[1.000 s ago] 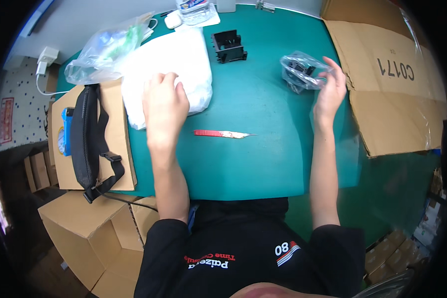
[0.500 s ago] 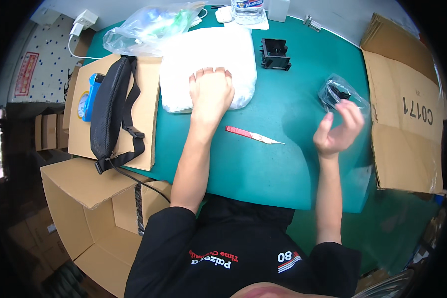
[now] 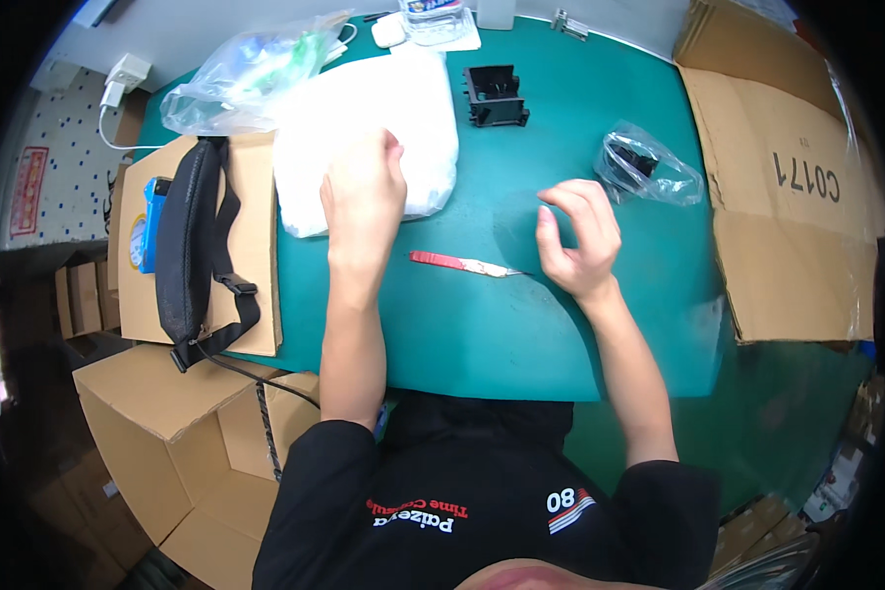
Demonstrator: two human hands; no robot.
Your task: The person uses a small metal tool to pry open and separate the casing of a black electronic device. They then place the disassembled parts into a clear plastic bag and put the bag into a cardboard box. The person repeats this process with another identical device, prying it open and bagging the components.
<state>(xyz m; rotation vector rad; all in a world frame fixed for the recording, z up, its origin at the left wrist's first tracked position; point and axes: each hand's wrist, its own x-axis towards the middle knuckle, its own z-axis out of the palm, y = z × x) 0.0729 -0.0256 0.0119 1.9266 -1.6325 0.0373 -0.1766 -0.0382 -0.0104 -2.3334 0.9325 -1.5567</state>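
A: Quick rundown, L to R. What's changed?

B: Far left, same as before: black strap bag [image 3: 192, 246] and blue device [image 3: 150, 222] on the cardboard sheet [image 3: 256, 295], clear bag of greenish stuff [image 3: 246, 69] behind. Left hand [image 3: 364, 197] hasn't shifted, flat on the white plastic package [image 3: 413, 128], palm down, fingers spread, pressing and not gripping anything.

A: And the right?

B: That's the change. Half a sec ago the right hand [image 3: 575, 236] was up by the small clear bag w/ black parts [image 3: 649, 167], fingers at it. Now it's drawn back toward mid tabletop [image 3: 521, 334], away from that bag, which lies alone near the big cardboard box [image 3: 796, 197].

A: Holding anything?

B: No. Grip empty, fingers loosely curled, thumb and forefinger close together. It sits just at the blade end of the red-handled knife [image 3: 462, 263], near but I can't tell if touching.

A: So?

B: My read: bag let go, and the knife is the nearest thing to that hand. Black plastic holder [image 3: 497, 95] at the back untouched.
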